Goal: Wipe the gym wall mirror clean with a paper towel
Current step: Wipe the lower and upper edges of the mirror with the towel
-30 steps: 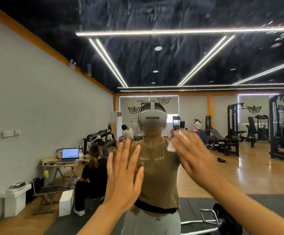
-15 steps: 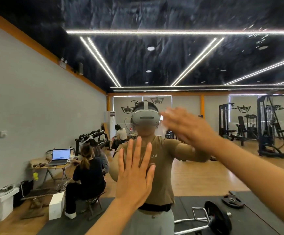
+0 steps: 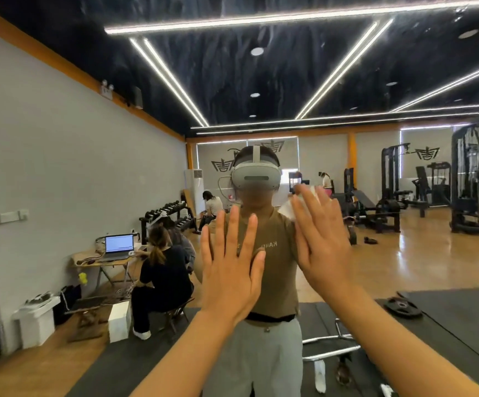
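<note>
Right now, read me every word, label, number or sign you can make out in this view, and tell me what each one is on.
"KAIIU", roughly, mirrored and partly hidden: chest print on the reflected brown T-shirt, beside the left hand.
Wall emblems on the far blinds: logos, no readable letters.
Laptop screen: text too small to read.
Paper towel under the right hand: no print visible.
Wall mirror: no label seen.

My left hand point(image 3: 229, 270) and my right hand point(image 3: 322, 242) are up side by side in front of the mirror point(image 3: 261, 81). The paper towel point(image 3: 289, 206) is behind my right hand. In the mirror, a laptop point(image 3: 119, 245) sits on a bench point(image 3: 103, 260) far left.
</note>
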`<control>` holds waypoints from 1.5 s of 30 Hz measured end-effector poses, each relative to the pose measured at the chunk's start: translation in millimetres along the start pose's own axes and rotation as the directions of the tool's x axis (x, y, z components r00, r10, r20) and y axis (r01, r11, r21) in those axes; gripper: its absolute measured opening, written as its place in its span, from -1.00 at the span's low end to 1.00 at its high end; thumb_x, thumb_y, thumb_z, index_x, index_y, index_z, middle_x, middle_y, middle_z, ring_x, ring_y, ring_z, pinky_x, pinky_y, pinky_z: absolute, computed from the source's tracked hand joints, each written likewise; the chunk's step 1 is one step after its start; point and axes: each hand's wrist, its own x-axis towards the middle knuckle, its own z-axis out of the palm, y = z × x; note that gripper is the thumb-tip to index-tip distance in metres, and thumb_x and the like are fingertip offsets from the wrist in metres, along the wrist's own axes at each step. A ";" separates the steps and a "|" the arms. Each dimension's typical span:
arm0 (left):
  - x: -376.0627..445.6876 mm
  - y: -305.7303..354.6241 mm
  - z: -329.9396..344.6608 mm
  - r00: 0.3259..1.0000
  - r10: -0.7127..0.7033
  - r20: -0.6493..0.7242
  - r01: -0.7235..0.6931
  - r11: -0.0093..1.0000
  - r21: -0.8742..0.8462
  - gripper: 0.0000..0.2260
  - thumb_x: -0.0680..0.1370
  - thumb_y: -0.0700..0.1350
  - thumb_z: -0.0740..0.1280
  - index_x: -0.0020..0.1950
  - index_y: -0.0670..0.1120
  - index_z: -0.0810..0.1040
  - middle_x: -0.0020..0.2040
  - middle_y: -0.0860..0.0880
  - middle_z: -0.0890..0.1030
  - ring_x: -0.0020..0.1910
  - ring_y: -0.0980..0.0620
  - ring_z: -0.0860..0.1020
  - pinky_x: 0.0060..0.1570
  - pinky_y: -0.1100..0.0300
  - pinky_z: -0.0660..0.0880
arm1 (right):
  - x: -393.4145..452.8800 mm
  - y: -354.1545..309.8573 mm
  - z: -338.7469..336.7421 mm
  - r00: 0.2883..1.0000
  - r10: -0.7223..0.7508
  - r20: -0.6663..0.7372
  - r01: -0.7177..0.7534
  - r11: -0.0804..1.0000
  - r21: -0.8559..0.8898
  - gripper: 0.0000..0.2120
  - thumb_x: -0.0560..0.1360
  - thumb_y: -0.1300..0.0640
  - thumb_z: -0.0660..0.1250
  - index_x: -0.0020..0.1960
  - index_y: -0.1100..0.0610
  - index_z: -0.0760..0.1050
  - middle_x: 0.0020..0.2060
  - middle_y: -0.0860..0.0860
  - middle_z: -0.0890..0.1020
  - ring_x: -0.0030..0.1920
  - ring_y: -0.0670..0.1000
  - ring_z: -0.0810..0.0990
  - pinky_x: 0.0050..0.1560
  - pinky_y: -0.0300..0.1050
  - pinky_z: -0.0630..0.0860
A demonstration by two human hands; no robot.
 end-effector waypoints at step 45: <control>-87.7 -68.2 -23.0 0.997 -0.070 0.019 0.073 0.950 -0.304 -0.43 0.66 -0.01 0.10 0.65 -0.08 0.01 0.65 -0.11 -0.09 0.63 -0.08 -0.13 0.57 -0.04 -0.27 | -172.5 -37.2 -16.0 0.877 -0.215 0.430 0.258 0.965 -0.043 -0.47 0.63 0.17 0.18 0.58 0.13 0.17 0.59 0.01 0.17 0.59 0.14 0.12 0.59 0.10 0.01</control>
